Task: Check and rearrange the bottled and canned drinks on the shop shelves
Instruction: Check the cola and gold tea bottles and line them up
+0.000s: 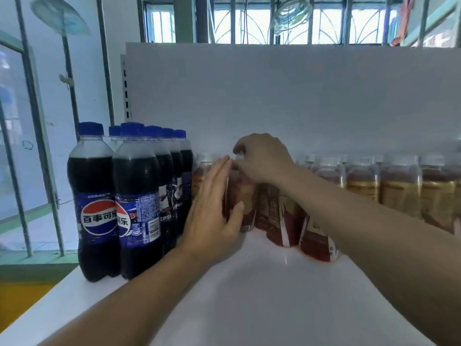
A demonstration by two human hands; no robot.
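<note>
A: You were facing a white shelf (249, 283) with a plain white back panel (274, 96) behind it and a barred window (249, 21) above that. At the shelf's left end stood a tight cluster of cola bottles (137, 196) with blue caps, all upright.

B: Yes, and just to the right of those, your left hand (212, 208) lay flat against the side of a red-labelled bottle (243, 196). Your fingers (219, 168) were straight and together, pointing up along the bottle, and your thumb (237, 211) pressed on its front. Nothing was curled round it on that side.

A: Your right hand (262, 158) came in from the other side, over the top of that same bottle. Its fingers were bent down round the neck and cap, gripping there. The two hands nearly met at the fingertips.

B: That bottle stood upright near the back panel, close beside the cola. Two more red-labelled ones (282, 221) stood in front of it to the right, partly under your right forearm, running diagonally towards the shelf's front.

A: Further right, a row of amber bottles (399, 191) with pale caps ran along the back panel. Their labels were too blurred to read.
</note>
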